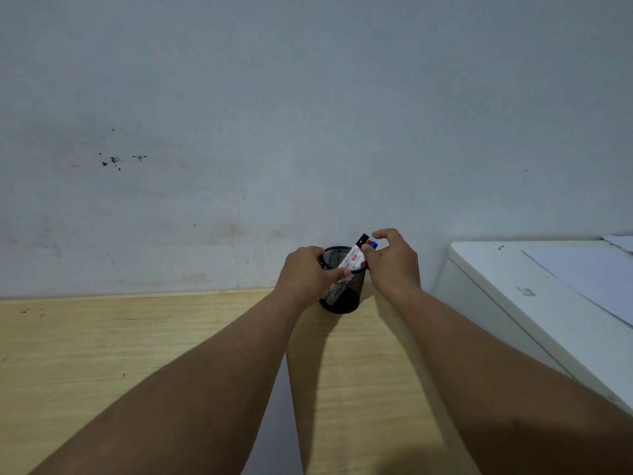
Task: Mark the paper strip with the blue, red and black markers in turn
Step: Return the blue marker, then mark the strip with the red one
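Observation:
A black mesh pen holder (342, 296) stands at the back of the wooden desk, against the wall. Three markers lean out of it to the right: a black-capped marker (361, 241), a red one (368, 241) and a blue one (374, 245). My left hand (305, 272) grips the holder's left rim, with one finger laid across its front. My right hand (394, 260) is at the marker tops, thumb and fingers pinching the blue marker's cap. A pale paper strip (275, 416) lies on the desk between my forearms, partly hidden by them.
The wooden desk (120, 344) ends at a grey, stained wall (239, 132). A white cabinet or appliance (534, 289) stands to the right of the holder, with sheets of paper (589, 279) on top.

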